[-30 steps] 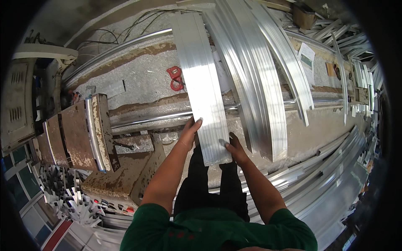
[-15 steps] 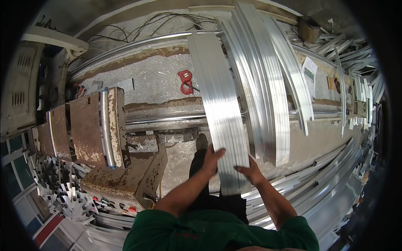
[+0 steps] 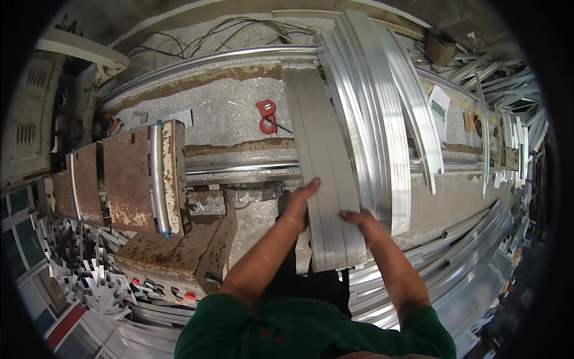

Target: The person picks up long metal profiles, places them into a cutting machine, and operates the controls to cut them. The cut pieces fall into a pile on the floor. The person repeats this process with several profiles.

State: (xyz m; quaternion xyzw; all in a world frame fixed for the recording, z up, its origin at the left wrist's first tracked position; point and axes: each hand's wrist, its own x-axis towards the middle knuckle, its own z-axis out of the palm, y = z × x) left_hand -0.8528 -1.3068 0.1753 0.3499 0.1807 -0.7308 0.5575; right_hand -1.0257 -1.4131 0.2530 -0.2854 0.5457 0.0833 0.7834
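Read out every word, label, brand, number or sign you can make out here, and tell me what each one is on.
No text can be read here.
White sheet: printed, but too small to read.
Green shirt: red marks on the chest, too blurred to read.
Red tool: a pale patch, too small to tell whether it holds text.
Held metal profiles: no lettering that I can make out.
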